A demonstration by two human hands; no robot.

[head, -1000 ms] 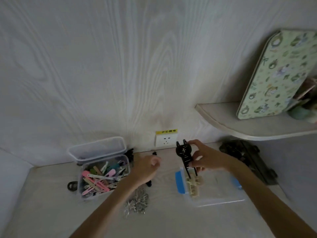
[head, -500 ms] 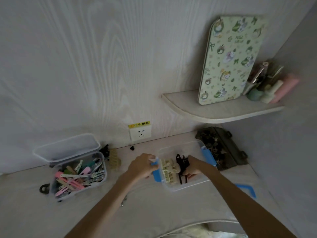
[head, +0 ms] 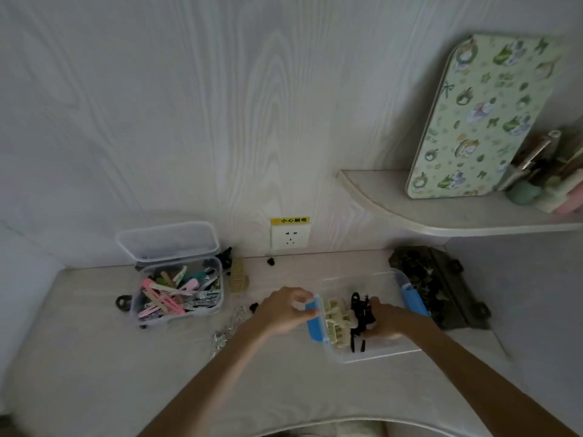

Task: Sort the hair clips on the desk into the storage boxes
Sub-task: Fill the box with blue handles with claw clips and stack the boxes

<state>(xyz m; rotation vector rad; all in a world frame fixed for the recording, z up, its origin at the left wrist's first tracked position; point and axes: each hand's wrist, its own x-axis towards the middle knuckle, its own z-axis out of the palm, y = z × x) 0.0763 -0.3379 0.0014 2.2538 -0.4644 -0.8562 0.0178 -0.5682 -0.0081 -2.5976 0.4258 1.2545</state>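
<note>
Near desk's back-left corner: open clear box (head: 176, 316) filled with colourful hair clips (head: 167, 294). Mid-desk (head: 94, 373): left hand (head: 284, 310), grip pinching blue latch (head: 315, 320) of clear storage box (head: 378, 351). Inside that box: cream claw clip (head: 336, 323). Right hand (head: 383, 320), grip curled round black claw clip (head: 359, 313), lowered inside the box.

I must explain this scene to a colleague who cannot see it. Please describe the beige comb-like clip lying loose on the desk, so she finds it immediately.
Start at the white wall socket with the yellow label. Look down and left to the open clear box of coloured clips on the desk. The beige clip lies just right of that box, outside it, toothed and alone; the other beige clip sits inside the blue-latched box.
</note>
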